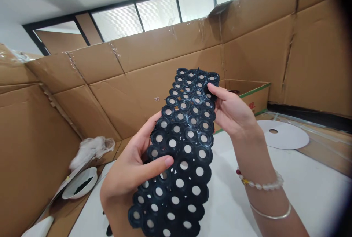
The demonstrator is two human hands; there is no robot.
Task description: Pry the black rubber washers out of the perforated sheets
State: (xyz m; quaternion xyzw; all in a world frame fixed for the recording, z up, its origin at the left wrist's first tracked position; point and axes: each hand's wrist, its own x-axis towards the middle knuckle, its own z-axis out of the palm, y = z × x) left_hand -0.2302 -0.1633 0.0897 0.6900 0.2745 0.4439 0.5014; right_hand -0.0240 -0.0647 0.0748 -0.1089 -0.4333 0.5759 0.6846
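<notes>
Between my hands is a long black sheet of joined rings (189, 130), each ring with a round hole through it. It tilts upward, its far end raised and its near end running out of the bottom of the view. My left hand (137, 156) grips the left edge, thumb lying across the face and fingers behind. Farther up, my right hand (233, 108) holds the right edge near the top, its thumb on the front. The fingers behind the sheet are mostly hidden. The sheet looks like rubber or soft plastic.
Cardboard walls (154, 68) enclose a white tabletop (231, 193). On the left stand a white bowl (92, 172) with dark pieces in it and a crumpled clear plastic bag (90, 149). To the right are a white disc (288, 134) with a hole and an open cardboard box (261, 97).
</notes>
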